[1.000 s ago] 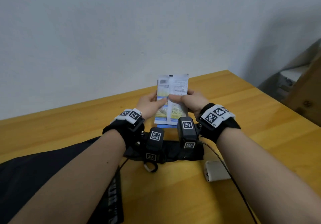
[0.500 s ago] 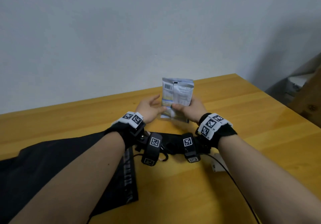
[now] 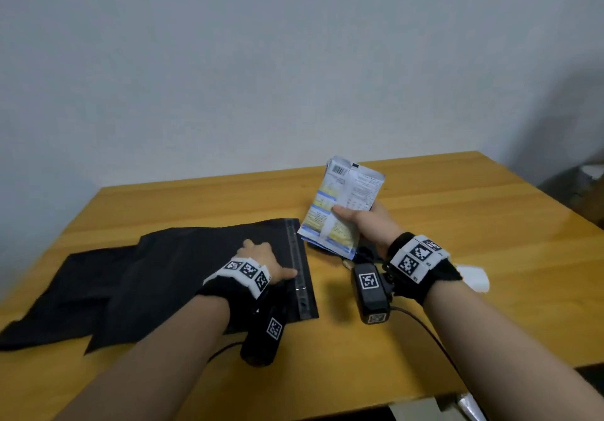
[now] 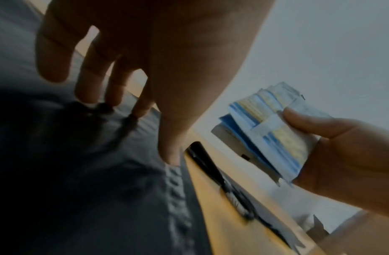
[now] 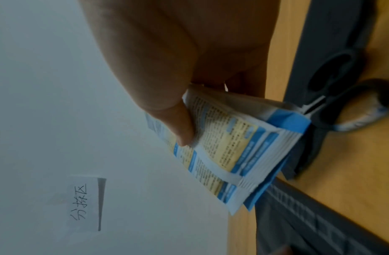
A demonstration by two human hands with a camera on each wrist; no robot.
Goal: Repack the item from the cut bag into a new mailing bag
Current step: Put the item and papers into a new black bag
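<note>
Two hands show, the left hand [image 3: 258, 259] on one of two black bags [image 3: 183, 277], the right hand [image 3: 367, 226] gripping one stack of packets [image 3: 340, 205], one pair of scissors [image 5: 339, 72] below it.

The left hand [image 3: 260, 259], which a second ago shared the hold on the stack of sachets [image 3: 340, 206], now presses spread fingertips [image 4: 88, 93] and thumb on the black mailing bag [image 3: 183, 277] near its adhesive strip [image 3: 299, 270]. The right hand [image 3: 371, 228] alone now has the stack in its grip, carried rightward above the counter [image 3: 457, 211].
</note>
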